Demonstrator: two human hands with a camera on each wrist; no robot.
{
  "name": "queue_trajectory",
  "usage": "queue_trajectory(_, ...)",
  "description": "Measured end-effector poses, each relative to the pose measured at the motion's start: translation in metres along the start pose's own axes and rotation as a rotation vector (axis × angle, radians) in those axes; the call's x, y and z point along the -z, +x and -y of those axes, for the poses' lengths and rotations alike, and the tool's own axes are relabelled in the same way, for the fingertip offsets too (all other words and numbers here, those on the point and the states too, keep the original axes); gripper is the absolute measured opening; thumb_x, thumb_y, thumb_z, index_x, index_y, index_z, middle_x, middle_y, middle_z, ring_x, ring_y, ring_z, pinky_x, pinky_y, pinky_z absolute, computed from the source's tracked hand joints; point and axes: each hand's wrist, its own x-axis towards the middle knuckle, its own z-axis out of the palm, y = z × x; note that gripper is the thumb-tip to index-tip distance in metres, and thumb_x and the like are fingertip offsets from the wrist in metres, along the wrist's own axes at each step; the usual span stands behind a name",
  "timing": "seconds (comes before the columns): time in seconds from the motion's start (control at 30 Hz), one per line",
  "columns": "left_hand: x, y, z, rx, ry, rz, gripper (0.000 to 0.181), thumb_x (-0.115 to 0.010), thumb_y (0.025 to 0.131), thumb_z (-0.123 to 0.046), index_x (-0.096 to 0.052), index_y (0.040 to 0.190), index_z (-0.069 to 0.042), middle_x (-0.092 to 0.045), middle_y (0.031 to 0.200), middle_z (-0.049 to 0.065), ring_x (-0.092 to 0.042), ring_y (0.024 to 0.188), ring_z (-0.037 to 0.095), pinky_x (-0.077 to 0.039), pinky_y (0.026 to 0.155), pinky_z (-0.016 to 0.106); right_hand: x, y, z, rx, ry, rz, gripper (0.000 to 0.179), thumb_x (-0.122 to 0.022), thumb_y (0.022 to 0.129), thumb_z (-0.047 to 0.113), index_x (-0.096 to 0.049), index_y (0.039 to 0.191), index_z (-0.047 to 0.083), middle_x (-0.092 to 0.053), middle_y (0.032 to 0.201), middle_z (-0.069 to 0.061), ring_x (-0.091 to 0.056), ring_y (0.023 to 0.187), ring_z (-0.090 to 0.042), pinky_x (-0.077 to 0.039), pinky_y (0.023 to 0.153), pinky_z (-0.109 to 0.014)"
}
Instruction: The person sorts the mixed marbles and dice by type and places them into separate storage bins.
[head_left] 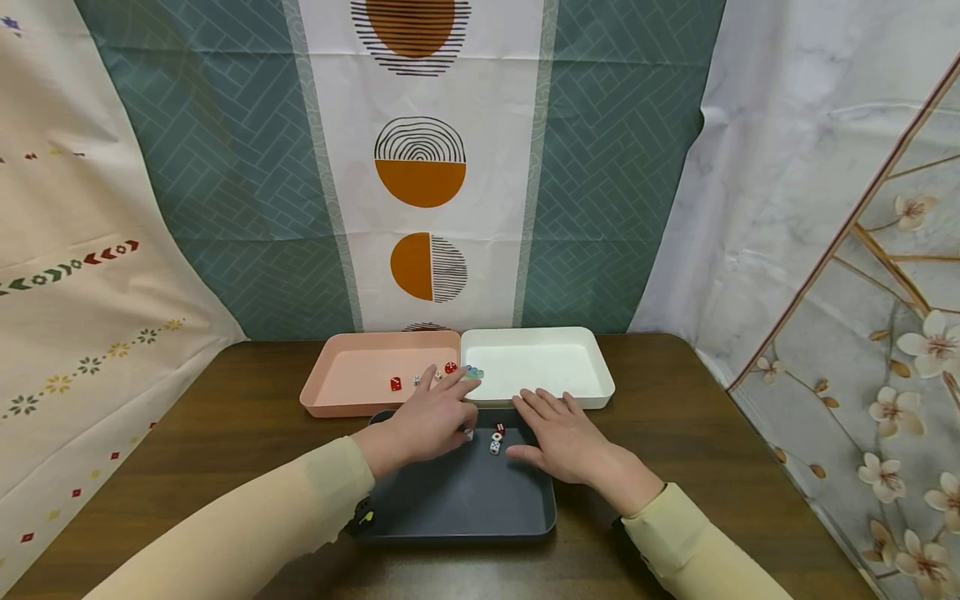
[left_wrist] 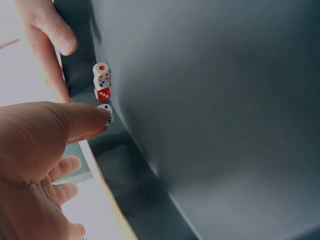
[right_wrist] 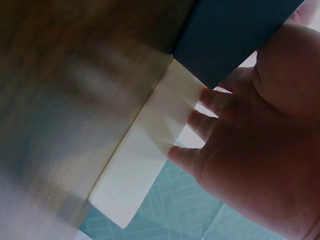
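Observation:
My left hand (head_left: 438,417) reaches over the far side of the dark grey tray (head_left: 465,508), pinching a white die (left_wrist: 106,116) between thumb and finger; its other fingers stretch toward the pink tray. Just beside that die, a red die (head_left: 500,428) and two white dice (head_left: 495,447) sit close together in the grey tray. Fingers spread and straight, my right hand (head_left: 558,437) lies over the grey tray's far right corner. Its fingertips (right_wrist: 176,151) are right at the rim of the white tray (head_left: 540,354).
The pink tray (head_left: 337,375) stands behind on the left, holding several red and white dice (head_left: 396,384). Small blue-green translucent pieces (head_left: 472,372) lie in the white tray's left end. All the trays stand on a brown wooden table (head_left: 247,417), with patterned cloths hanging around it.

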Motion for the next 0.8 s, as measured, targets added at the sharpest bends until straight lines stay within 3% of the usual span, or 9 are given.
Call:
queue_trajectory(0.63, 0.022, -0.003, 0.017, 0.016, 0.028, -0.116, 0.008, -0.090, 0.095, -0.021, -0.083, 0.100, -0.021, -0.059, 0.159, 0.017, -0.041, 0.157, 0.047, -0.022, 0.123, 0.080, -0.002, 0.002, -0.002, -0.028, 0.014, 0.017, 0.092, -0.060, 0.105, 0.070, -0.038, 0.173, 0.012, -0.035, 0.178, -0.012, -0.028, 0.165, -0.036, -0.017, 0.131, -0.067)
queue_trajectory(0.8, 0.025, -0.004, 0.021, 0.048, 0.051, -0.132, 0.008, -0.091, 0.095, -0.022, -0.083, 0.099, -0.022, -0.057, 0.161, 0.017, -0.042, 0.157, 0.045, -0.024, 0.123, 0.079, 0.000, 0.000, 0.000, -0.016, 0.020, 0.016, 0.092, -0.061, 0.106, 0.069, -0.039, 0.172, 0.009, -0.036, 0.177, -0.014, -0.029, 0.165, -0.037, -0.015, 0.132, -0.067)
